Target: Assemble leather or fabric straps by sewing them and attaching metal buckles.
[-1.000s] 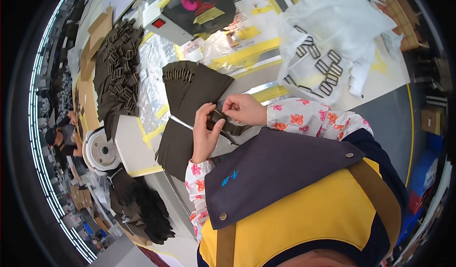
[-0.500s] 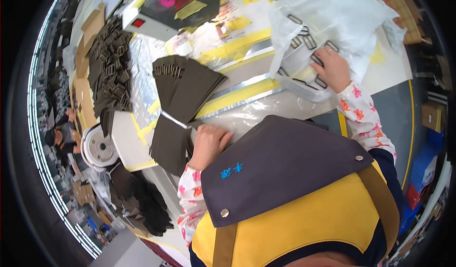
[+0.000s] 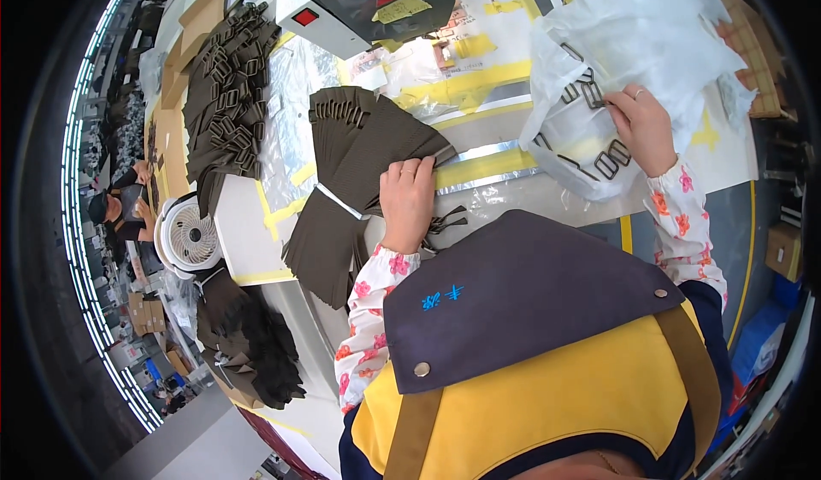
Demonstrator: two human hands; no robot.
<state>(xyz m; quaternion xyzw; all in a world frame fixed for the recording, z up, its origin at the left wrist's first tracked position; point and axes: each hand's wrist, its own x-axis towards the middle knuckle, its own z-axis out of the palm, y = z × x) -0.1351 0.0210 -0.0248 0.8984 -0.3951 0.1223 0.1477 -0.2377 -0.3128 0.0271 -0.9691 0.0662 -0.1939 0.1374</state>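
Note:
My left hand rests flat on the table, fingers together, pressing on the near end of a fanned bundle of dark brown webbing straps bound by a white band. A few loose dark pieces lie just right of that hand. My right hand reaches to the right into a clear plastic bag that holds several dark rectangular metal buckles; its fingers pinch at a buckle at the bag's mouth, though the grip is partly hidden.
A big heap of straps fitted with buckles lies at the far left. A grey box machine with a red switch stands at the back. A small white fan and more dark straps sit at the left table edge. Another person works far left.
My right hand left the strap in front of me and swung out right to the buckle bag. My left hand laid the strap down and settled flat on the bundle.

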